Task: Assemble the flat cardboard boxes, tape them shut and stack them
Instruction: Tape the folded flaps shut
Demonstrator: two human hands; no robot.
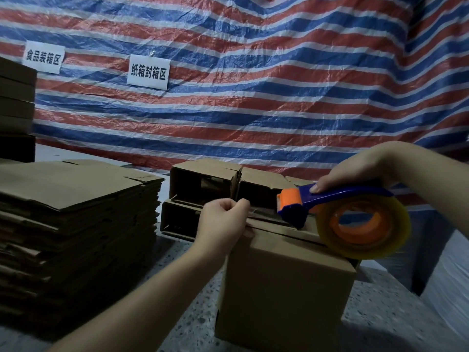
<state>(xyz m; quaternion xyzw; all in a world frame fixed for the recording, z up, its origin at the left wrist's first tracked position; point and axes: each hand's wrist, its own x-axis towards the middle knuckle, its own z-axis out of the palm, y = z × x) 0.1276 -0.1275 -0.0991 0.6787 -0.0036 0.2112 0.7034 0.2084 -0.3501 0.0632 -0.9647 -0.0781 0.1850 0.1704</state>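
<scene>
At the upper left edge of the frame, a column of brown cartons (15,97) rises against a red, white and blue striped tarpaulin (253,97) that fills the background. Two white paper signs with black characters hang on it, one (43,58) at the upper left and one (148,72) a little further right.

Below, at the left, a tall stack of flat cardboard boxes (76,219) sits on the speckled floor (193,288).

Behind the middle of the frame, assembled boxes (203,189) lie on their sides, stacked, with their open ends facing the camera.

The left hand (223,222) comes up from the lower left. Its fingers are curled into a loose fist, with thumb and forefinger pinching the free end of the clear tape (261,212) just above the far left edge of the box top. The heel of the hand rests against that edge.

The cardboard box (284,288) being sealed stands upright in the lower centre right, its top flaps folded down and its seam running from left to right.

At the right, the right hand (355,174) reaches in from the upper right and grips the blue handle of the tape dispenser (337,214), its fingers wrapped over the handle with one fingertip (316,188) lying near the orange head. The dispenser's blue and orange head touches the box top near the seam, and its roll of yellowish clear tape hangs over the right end of the box.
</scene>
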